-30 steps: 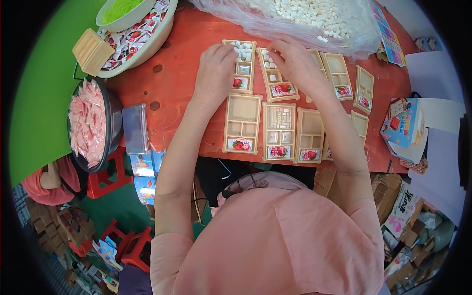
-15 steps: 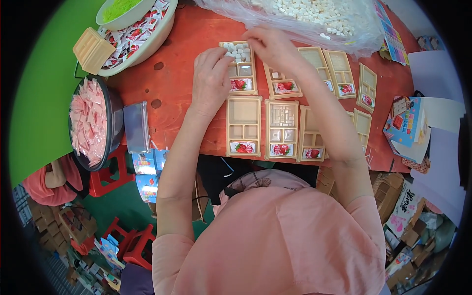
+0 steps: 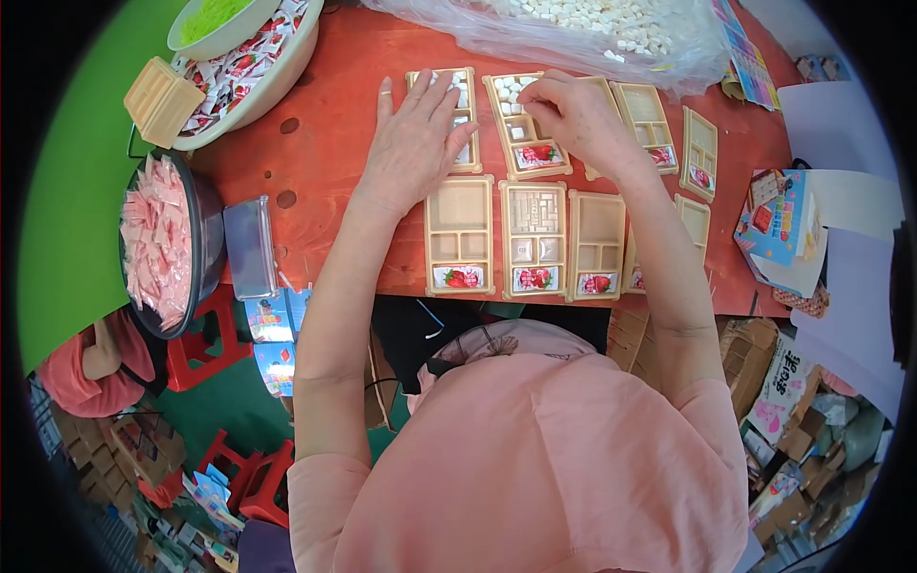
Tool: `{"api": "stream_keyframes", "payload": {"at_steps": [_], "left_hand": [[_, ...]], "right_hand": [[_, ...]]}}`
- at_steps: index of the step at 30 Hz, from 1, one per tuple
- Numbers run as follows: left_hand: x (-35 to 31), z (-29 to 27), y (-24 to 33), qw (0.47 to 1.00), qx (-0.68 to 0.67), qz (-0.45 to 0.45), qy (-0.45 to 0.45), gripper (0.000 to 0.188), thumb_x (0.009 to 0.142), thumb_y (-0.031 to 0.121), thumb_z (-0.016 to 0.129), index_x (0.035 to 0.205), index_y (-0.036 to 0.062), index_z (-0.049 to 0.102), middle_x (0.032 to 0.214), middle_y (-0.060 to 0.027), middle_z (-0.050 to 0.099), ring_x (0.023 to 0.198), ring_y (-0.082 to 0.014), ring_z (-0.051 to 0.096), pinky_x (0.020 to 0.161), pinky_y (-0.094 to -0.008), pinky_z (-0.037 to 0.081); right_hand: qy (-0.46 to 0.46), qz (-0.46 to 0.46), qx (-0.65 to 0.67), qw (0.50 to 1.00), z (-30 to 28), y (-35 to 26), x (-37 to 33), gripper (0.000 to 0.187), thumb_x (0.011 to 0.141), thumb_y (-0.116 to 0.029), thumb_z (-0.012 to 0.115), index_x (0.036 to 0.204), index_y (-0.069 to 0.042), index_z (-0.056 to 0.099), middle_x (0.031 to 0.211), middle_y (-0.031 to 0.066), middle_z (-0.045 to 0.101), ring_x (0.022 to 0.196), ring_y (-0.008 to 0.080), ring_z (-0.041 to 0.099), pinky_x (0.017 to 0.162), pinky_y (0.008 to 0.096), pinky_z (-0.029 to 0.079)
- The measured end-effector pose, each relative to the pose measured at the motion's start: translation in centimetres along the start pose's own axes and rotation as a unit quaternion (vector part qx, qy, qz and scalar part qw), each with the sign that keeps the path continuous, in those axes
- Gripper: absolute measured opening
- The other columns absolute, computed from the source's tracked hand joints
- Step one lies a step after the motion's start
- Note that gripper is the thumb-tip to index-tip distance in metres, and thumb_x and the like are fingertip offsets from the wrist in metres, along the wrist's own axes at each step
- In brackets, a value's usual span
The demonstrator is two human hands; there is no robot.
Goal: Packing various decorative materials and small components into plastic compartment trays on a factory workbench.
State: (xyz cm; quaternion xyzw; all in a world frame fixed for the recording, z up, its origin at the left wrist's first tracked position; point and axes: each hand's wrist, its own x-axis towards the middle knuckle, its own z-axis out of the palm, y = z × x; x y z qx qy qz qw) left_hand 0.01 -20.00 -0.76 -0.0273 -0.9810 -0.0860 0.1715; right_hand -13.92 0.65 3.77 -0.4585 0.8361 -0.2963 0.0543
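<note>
My left hand (image 3: 411, 143) lies palm down with fingers spread over a beige compartment tray (image 3: 465, 159), covering part of the white cubes in its large compartment. My right hand (image 3: 583, 119) bends over the tray beside it (image 3: 501, 143), fingertips drawn together at the white cubes (image 3: 509, 92) in its upper compartment. Whether a cube is between those fingertips is hidden. One more cube sits in a small compartment of that tray, above a strawberry-printed sachet (image 3: 538, 156). Nearer me, another beige tray (image 3: 459, 212) holds a similar sachet, its other compartments bare.
More beige trays (image 3: 700, 143) stand in two rows on the red table (image 3: 334, 181). A clear bag of white cubes (image 3: 611, 24) lies at the back. To the left are a basin of sachets (image 3: 277, 95), a dark tub of pink packets (image 3: 158, 239) and a clear box (image 3: 251, 248).
My left hand has flattened and spread its fingers over the first tray. My right hand has come nearer, down to the second tray's cubes. The whole view has shifted slightly.
</note>
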Motion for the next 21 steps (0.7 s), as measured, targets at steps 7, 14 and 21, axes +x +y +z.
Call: {"api": "stream_keyframes", "payload": {"at_steps": [7,14,21], "left_hand": [[0.0,0.4,-0.5,0.988,-0.143,-0.044,0.046,0.044,0.105,0.034,0.05,0.135,0.0033,0.059,0.152,-0.0135,0.049,0.145,-0.0322,0.039,0.121,-0.0583,0.02],[-1.5,-0.4,-0.4,0.931,-0.324,-0.118,0.123,0.04,0.107,0.03,0.048,0.128,-0.0002,0.064,0.146,-0.0181,0.054,0.141,-0.0353,0.045,0.12,-0.0468,0.03],[-1.1,-1.0,-1.2,0.753,-0.603,-0.237,0.114,0.041,0.108,0.034,0.048,0.13,0.0032,0.065,0.145,-0.0192,0.055,0.136,-0.0325,0.05,0.115,-0.0359,0.037]], "right_hand": [[-0.062,-0.02,-0.072,0.995,0.9,-2.1,-1.3,0.015,0.09,-0.012,0.066,0.098,0.0,0.07,0.093,0.015,0.064,0.091,0.0339,0.064,0.079,0.0413,0.052],[-0.01,0.102,0.11,0.989,-0.4,0.5,-0.6,0.017,0.096,-0.014,0.064,0.098,0.002,0.067,0.086,0.0019,0.065,0.079,0.0087,0.057,0.072,0.027,0.048],[-0.026,0.096,0.179,0.979,0.4,-1.0,1.5,0.019,0.097,-0.019,0.065,0.103,-0.001,0.068,0.087,-0.0007,0.065,0.079,0.0077,0.055,0.072,0.0273,0.048]]}}
